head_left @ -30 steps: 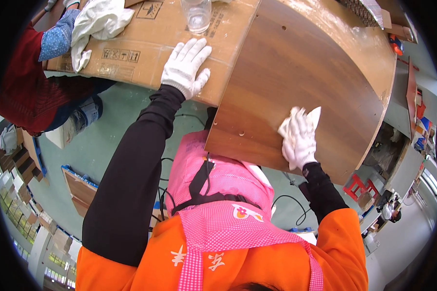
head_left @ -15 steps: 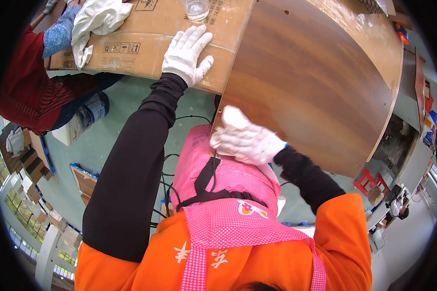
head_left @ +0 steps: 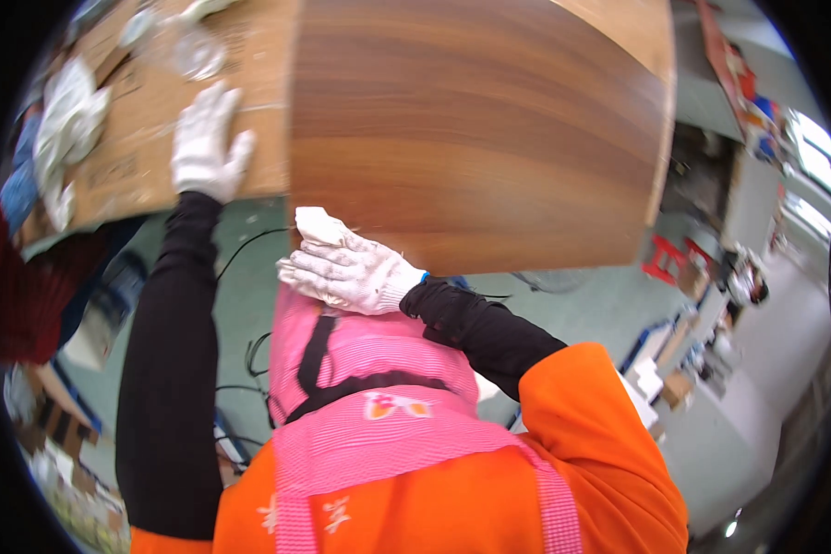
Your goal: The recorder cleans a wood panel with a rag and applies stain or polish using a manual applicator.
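Observation:
My left hand [head_left: 205,152], in a white knitted glove, lies flat on a cardboard-covered surface [head_left: 263,111] with its fingers stretched out. At the near left corner of a brown wood-grain panel [head_left: 489,138] is my right hand [head_left: 360,272], in a soiled white glove. Its fingers point left, pressed together over a bunched white cloth [head_left: 316,224] that sticks out at the panel's edge. Part of the cloth and the fingertips' undersides are hidden. The panel lies flat beside the cardboard.
A clear plastic cup [head_left: 198,54] stands on the cardboard beyond my left hand. A crumpled white cloth [head_left: 69,129] lies at the left, near another person's blue sleeve [head_left: 18,189]. Black cables [head_left: 254,355] hang below the edge. A red stool [head_left: 663,258] stands at right.
My view has turned and shifted, so the panel and cardboard sit further left and squarer. My left hand still rests on the cardboard; my right hand remains at the panel's near left corner.

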`<state>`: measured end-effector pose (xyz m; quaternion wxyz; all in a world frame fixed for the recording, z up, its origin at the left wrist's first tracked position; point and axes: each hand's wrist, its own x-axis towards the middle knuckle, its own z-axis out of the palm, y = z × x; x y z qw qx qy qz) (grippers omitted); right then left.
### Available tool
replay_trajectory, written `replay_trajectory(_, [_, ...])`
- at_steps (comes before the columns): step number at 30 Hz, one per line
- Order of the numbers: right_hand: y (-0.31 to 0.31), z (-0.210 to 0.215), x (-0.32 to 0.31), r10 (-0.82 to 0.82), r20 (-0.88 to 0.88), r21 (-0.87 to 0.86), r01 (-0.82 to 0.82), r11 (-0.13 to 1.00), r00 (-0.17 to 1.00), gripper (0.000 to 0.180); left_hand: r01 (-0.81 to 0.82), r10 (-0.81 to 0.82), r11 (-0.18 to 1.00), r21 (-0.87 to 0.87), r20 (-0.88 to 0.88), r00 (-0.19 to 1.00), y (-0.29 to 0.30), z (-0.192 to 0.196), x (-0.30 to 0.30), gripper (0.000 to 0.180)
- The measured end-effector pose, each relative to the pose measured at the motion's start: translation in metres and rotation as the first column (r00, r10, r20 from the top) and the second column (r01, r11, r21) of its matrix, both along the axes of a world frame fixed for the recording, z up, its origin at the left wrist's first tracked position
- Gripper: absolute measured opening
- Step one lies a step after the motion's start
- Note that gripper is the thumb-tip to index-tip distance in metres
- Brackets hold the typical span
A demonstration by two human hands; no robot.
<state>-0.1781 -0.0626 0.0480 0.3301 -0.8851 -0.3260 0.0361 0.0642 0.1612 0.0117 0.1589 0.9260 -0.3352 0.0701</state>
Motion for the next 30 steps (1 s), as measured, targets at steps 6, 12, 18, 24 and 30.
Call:
replay_trajectory(6, [-0.149, -0.001, -0.09, -0.265, -0.083, -0.248, 0.238, 0.939, 0.961, 0.048, 0.026, -0.026, 1.0, -0.007, 0.022, 0.999, -0.002, -0.006, -0.003, 0.062])
replay_trajectory(12, [-0.26, -0.011, -0.171, -0.572, 0.25, -0.431, 0.619, 0.657, 0.781, 0.073, 0.032, -0.032, 0.999, -0.004, 0.049, 0.998, -0.001, -0.009, -0.002, 0.061])
replay_trajectory(18, [-0.269, -0.027, -0.199, -0.873, 0.232, -0.759, 0.641, 0.114, 0.43, 0.084, 0.045, -0.044, 0.999, -0.007, 0.052, 0.998, 0.006, -0.018, 0.002, 0.061])
replay_trajectory(24, [-0.194, 0.002, -0.137, -0.682, -0.054, -0.515, 0.565, 0.645, 0.729, 0.056, -0.064, 0.061, 0.987, -0.145, -0.025, 0.998, -0.019, 0.011, -0.004, 0.05])
replay_trajectory(30, [-0.189, -0.001, -0.116, -0.319, 0.163, -0.217, 0.349, 0.911, 0.934, 0.051, 0.152, -0.151, 0.988, -0.004, -0.106, 0.983, -0.146, 0.074, -0.094, 0.051])
